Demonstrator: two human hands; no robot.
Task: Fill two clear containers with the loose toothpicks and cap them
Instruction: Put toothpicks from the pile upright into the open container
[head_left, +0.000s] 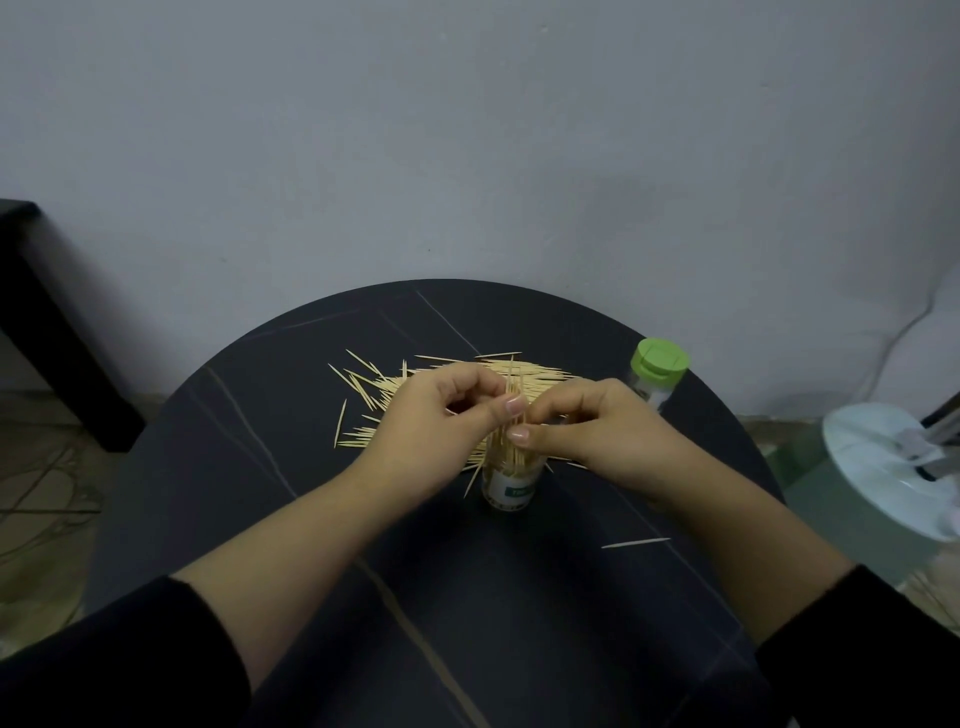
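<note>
- A round black table (249, 467) with thin pale veins fills the lower middle of the frame.
- A plain grey-white wall (467, 130) covers the upper half.
- A piece of dark furniture (36, 322) stands at the left edge.
- The floor (31, 551) at lower left is beige, with thin pale strands lying across it.
- A pale round base (878, 467) sits at the right edge.
- A white cable (906, 330) runs down the wall above that base.
</note>
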